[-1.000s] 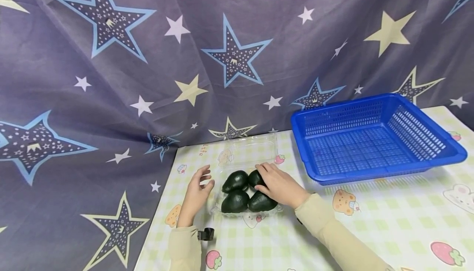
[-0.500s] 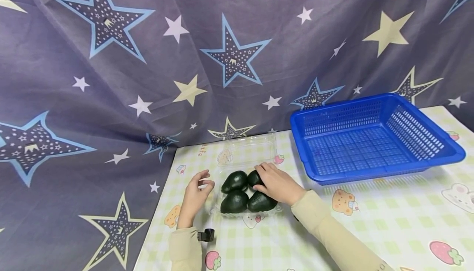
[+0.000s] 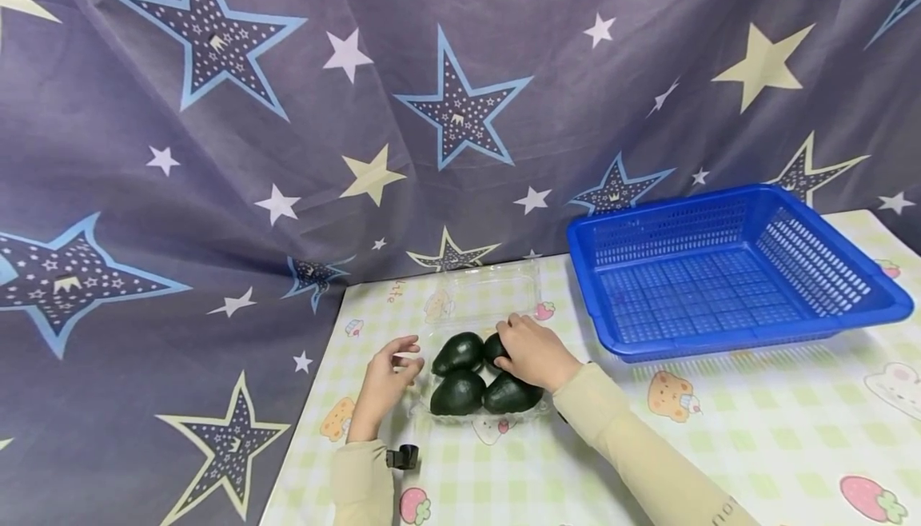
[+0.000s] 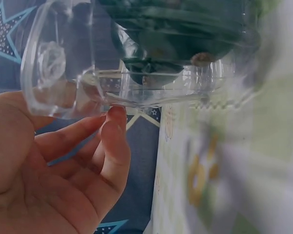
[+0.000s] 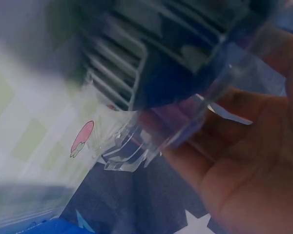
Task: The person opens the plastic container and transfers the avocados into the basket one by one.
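Several dark green avocados, among them a back-left one [image 3: 458, 352] and a front-right one [image 3: 512, 394], lie in a clear plastic clamshell box [image 4: 53, 63], its lid [image 3: 489, 294] folded back behind them. My right hand [image 3: 536, 354] reaches over the box's right wall, thumb and fingers around the back-right avocado [image 3: 492, 348], which it partly hides. In the right wrist view the fingers pass behind the clear wall beside the dark fruit [image 5: 171, 83]. My left hand [image 3: 388, 380] is at the box's left side, fingers loosely bent, fingertips right at the rim, holding nothing.
A blue perforated plastic basket [image 3: 708, 342] stands to the right at the back of the table. A checked tablecloth [image 3: 604, 478] with cartoon prints covers the table. Behind it hangs a purple-grey curtain [image 3: 302, 110] patterned with stars.
My right hand has drawn slightly left and its fingers have curled in more around the back-right avocado. The left hand has edged slightly closer to the box. The avocados stay in place.
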`<state>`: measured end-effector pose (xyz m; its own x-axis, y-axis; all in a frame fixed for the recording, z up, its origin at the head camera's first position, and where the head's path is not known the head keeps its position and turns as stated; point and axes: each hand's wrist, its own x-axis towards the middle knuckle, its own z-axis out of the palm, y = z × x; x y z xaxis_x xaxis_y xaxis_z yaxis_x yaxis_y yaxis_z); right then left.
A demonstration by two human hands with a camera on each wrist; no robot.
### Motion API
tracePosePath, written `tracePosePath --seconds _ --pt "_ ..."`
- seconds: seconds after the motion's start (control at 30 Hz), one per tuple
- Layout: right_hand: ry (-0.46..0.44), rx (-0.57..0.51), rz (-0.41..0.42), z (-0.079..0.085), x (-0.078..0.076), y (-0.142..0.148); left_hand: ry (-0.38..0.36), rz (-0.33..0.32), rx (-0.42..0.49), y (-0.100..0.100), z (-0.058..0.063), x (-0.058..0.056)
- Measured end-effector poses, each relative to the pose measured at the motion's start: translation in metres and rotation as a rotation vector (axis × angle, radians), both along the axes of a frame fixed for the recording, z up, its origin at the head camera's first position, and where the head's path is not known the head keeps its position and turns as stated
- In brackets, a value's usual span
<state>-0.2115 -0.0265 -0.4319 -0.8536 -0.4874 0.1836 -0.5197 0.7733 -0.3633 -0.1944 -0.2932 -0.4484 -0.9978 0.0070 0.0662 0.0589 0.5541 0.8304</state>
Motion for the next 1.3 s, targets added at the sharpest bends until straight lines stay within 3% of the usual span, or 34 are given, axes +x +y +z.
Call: tracePosePath --seconds 0.2,0.4,0.57,0.77,1.3 --pt "-0.018 0.022 -0.034 0.002 0.000 -0.004 -0.025 0.010 0.005 0.000 -0.003 0.000" --pt "-0.077 -0.002 -0.061 0.005 -0.002 -0.011 -0.061 0.006 0.093 -0.001 -0.004 0.001" --pt "-0.100 -0.021 -0.104 0.006 -0.002 -0.014 -0.099 0.005 0.102 -0.001 -0.005 0.003" --pt "-0.063 -0.052 -0.124 0.003 0.000 -0.014 -0.123 0.010 0.152 -0.002 -0.007 0.003" --pt "0.024 -0.097 -0.078 -0.001 -0.002 -0.010 -0.103 0.034 0.159 -0.004 -0.008 0.002"
